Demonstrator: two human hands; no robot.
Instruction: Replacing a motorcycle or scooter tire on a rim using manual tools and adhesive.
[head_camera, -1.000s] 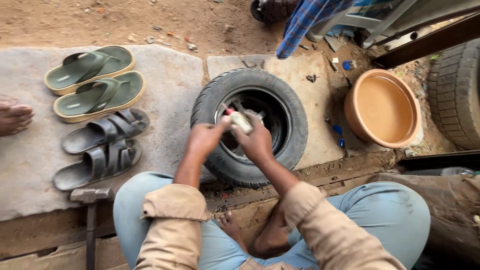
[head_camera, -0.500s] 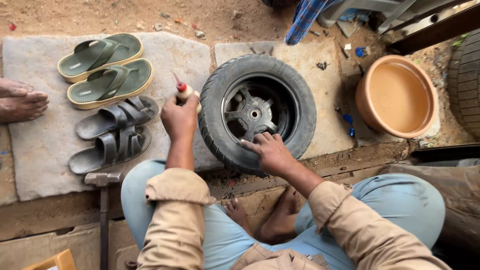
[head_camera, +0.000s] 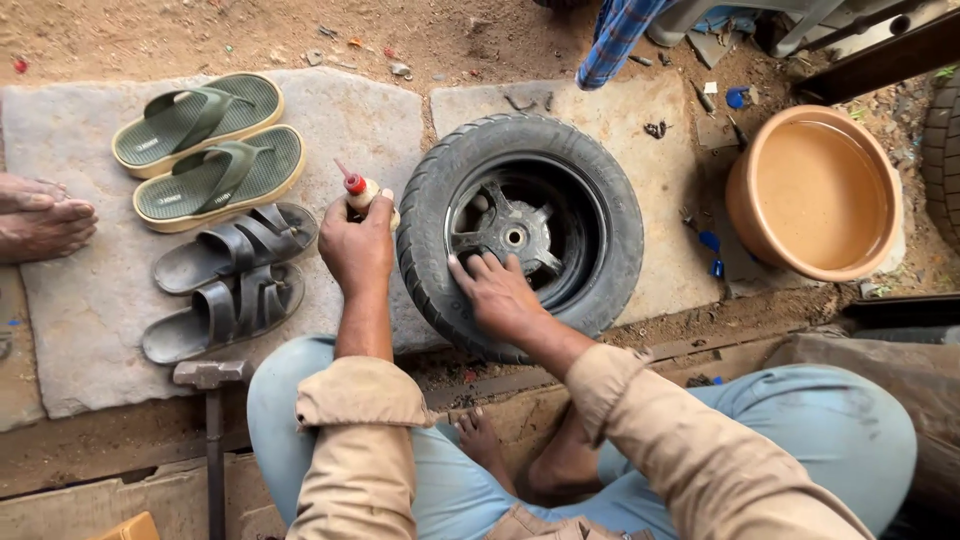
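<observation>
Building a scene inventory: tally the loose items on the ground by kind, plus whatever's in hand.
Green flip-flops: 2
Grey sandals: 2
Tyre on wheel, under right hand: 1
Red-tipped bottle, in left hand: 1
Hammer: 1
Tan basin: 1
Total: 8

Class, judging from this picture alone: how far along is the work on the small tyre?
Done: the tyre lies flat on the stone slab. In hand: the left hand holds a red-tipped tube; the right hand presses the tyre's inner edge. Left: no repair shows yet.
</observation>
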